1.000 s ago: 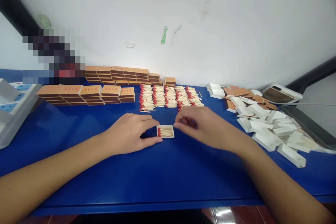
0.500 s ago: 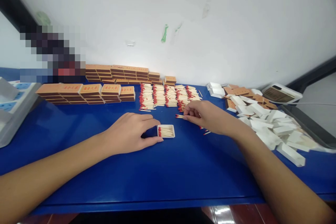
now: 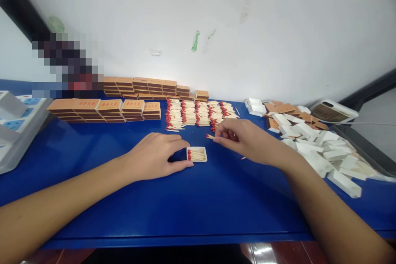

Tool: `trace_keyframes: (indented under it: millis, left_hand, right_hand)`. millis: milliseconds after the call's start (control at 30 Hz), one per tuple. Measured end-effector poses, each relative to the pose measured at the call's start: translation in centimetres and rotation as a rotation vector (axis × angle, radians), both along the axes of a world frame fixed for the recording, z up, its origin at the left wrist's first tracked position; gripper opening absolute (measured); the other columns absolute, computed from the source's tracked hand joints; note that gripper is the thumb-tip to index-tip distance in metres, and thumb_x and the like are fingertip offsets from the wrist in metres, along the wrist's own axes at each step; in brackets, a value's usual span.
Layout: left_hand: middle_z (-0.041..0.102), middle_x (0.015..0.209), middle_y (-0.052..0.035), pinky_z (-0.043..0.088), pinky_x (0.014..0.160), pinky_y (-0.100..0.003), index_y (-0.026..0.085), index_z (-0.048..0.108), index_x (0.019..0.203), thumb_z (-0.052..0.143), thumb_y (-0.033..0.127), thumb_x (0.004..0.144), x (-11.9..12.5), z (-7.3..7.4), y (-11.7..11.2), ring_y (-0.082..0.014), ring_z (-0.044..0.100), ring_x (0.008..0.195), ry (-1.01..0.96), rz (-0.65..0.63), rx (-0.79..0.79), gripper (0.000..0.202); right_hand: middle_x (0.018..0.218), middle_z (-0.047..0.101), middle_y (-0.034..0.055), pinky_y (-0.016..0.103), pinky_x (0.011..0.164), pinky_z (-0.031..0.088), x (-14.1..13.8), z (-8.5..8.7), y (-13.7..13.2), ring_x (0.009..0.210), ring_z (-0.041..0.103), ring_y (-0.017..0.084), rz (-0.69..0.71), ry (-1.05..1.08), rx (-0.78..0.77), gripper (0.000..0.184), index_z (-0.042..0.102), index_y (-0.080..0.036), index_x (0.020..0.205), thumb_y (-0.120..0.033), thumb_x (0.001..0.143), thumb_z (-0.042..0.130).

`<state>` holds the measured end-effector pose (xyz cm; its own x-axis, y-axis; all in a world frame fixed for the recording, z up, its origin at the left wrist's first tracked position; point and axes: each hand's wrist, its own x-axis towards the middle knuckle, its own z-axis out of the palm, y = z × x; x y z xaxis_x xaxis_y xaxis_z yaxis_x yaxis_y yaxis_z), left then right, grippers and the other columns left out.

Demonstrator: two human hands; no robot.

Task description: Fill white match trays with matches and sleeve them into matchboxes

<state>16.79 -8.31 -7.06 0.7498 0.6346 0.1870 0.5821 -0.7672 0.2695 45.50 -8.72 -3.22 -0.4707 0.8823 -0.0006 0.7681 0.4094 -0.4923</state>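
Observation:
My left hand (image 3: 159,154) rests on the blue table, thumb and fingers at the left end of a small white matchbox tray (image 3: 197,160), steadying it. Inside the tray lie matches (image 3: 195,155) with their red heads to the left. To the right of it, my right hand (image 3: 236,138) is closed in a pinch on a few matches (image 3: 210,136), whose red heads point left. Just behind that hand, loose matches (image 3: 202,113) lie in several rows; the hand hides part of the nearest ones.
Filled-looking stacks of orange matchboxes (image 3: 111,107) stand at the back left. White trays (image 3: 312,144) and orange sleeves (image 3: 284,108) are heaped on the right, near a phone (image 3: 332,110). A power strip (image 3: 27,128) sits far left. A stray match (image 3: 243,158) lies beside my right hand.
My right hand has shifted slightly left, and the matches in its pinch are tilted more. My left hand keeps its place at the tray. The view has moved slightly.

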Motion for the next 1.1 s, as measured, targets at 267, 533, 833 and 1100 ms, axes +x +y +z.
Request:
trace_keyframes:
  millis: [267, 533, 833, 1100]
  left_hand:
    - [0.072, 0.088, 0.0003, 0.043, 0.065, -0.028, 0.023, 0.074, 0.119, 0.063, 0.055, 0.101, 0.1, 0.1, 0.0, -0.0152, 0.068, 0.074, -0.004, 0.006, -0.024, 0.039]
    - [0.071, 0.086, 0.0005, 0.042, 0.063, -0.029, 0.023, 0.075, 0.117, 0.062, 0.055, 0.101, 0.1, 0.1, 0.0, -0.0149, 0.067, 0.072, 0.004, 0.001, -0.034, 0.038]
    - [0.071, 0.086, 0.0001, 0.041, 0.064, -0.029, 0.022, 0.075, 0.119, 0.062, 0.056, 0.101, 0.0, -0.1, 0.0, -0.0157, 0.066, 0.073, 0.008, 0.000, -0.033, 0.040]
    - [0.071, 0.086, -0.0003, 0.040, 0.064, -0.029, 0.022, 0.075, 0.119, 0.062, 0.056, 0.102, 0.1, 0.0, 0.0, -0.0162, 0.066, 0.073, 0.009, -0.001, -0.038, 0.040]
  right_hand:
    - [0.087, 0.066, 0.0013, 0.029, 0.068, 0.039, -3.2, -1.1, -1.9, 0.079, 0.058, 0.016, 0.140, 0.000, 0.004, 0.010, 0.066, -0.020, 0.096, -0.025, 0.104, 0.062]
    - [0.086, 0.066, 0.0023, 0.030, 0.068, 0.038, -3.2, -1.6, -1.6, 0.079, 0.058, 0.017, 0.130, -0.010, -0.014, 0.017, 0.066, -0.020, 0.092, -0.031, 0.104, 0.064]
    - [0.086, 0.066, 0.0012, 0.029, 0.068, 0.038, -3.2, -1.4, -1.4, 0.077, 0.057, 0.016, 0.121, 0.003, -0.028, 0.019, 0.065, -0.020, 0.088, -0.030, 0.104, 0.067]
    - [0.088, 0.067, 0.0016, 0.029, 0.068, 0.038, -3.0, -1.6, -1.4, 0.077, 0.058, 0.016, 0.136, -0.008, -0.016, 0.016, 0.063, -0.020, 0.091, -0.026, 0.105, 0.062]
